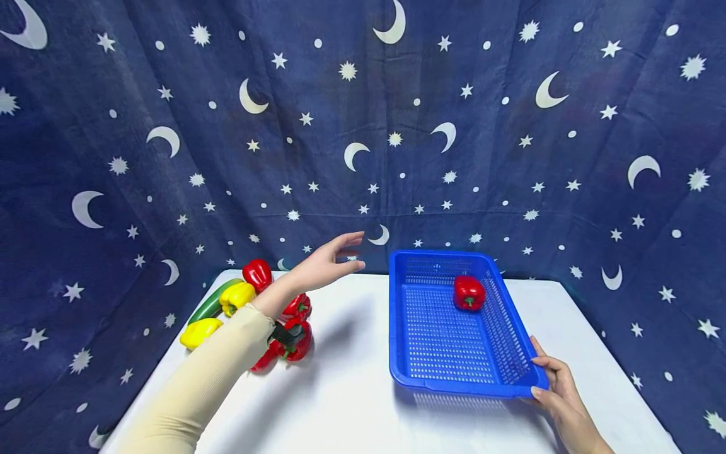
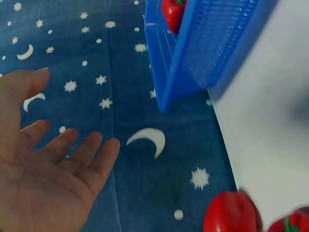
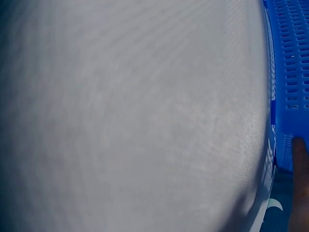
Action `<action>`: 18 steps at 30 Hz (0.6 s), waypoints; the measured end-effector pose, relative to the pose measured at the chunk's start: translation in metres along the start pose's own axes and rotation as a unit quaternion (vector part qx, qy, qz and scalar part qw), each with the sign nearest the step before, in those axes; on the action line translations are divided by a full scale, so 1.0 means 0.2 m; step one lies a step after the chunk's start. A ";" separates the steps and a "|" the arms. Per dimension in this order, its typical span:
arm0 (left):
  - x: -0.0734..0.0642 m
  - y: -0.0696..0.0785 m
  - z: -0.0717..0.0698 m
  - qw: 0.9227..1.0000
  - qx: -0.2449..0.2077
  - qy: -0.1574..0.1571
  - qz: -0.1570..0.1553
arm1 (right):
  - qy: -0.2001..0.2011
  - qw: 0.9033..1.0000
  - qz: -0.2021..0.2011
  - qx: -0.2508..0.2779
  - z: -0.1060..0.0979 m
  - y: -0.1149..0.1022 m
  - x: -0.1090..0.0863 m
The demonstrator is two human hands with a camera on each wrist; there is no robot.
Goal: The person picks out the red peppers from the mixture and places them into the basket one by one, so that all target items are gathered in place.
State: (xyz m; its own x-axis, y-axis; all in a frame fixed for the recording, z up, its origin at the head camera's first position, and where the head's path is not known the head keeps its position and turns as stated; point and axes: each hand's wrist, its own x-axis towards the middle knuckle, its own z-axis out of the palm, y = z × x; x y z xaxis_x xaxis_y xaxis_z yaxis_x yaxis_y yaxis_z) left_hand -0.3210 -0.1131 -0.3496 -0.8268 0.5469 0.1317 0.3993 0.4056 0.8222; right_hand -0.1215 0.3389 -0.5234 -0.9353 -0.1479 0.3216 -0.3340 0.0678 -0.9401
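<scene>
My left hand (image 1: 326,261) is raised over the table, left of a blue plastic basket (image 1: 454,386), its fingers extended and apart with nothing in them. In the left wrist view the palm (image 2: 48,188) faces the camera. At the basket's near right corner my right hand (image 1: 561,397) grips the rim, thumb and fingers on either side of it. Inside the basket, toward the back right, sits one red bell pepper (image 1: 469,293). The right wrist view catches only a finger (image 3: 300,179) against the perforated basket wall (image 3: 292,63).
On the left of the white table (image 1: 357,403) lie several red bell peppers (image 1: 258,275), two yellow ones (image 1: 201,333) and a long green vegetable (image 1: 211,304). My left forearm (image 1: 221,372) passes over part of them. A dark blue star-and-moon cloth (image 1: 317,170) hangs behind.
</scene>
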 end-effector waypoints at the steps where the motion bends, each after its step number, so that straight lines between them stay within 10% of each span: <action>1: -0.02 -0.01 -0.02 1.000 0.005 0.000 -0.003 | -0.001 1.000 -0.002 0.003 0.00 0.00 0.00; 18: -0.39 -0.23 -0.16 0.994 0.015 -0.043 -0.096 | 0.008 1.000 0.020 -0.013 0.00 0.00 -0.01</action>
State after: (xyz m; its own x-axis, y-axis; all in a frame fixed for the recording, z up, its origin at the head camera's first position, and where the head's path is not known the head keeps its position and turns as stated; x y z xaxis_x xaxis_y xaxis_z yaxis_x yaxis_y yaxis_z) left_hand -0.2874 -0.1978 -0.3794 -0.8530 0.5166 -0.0748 0.2495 0.5295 0.8108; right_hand -0.1201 0.3388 -0.5228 -0.9498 -0.1291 0.2849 -0.2982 0.0988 -0.9494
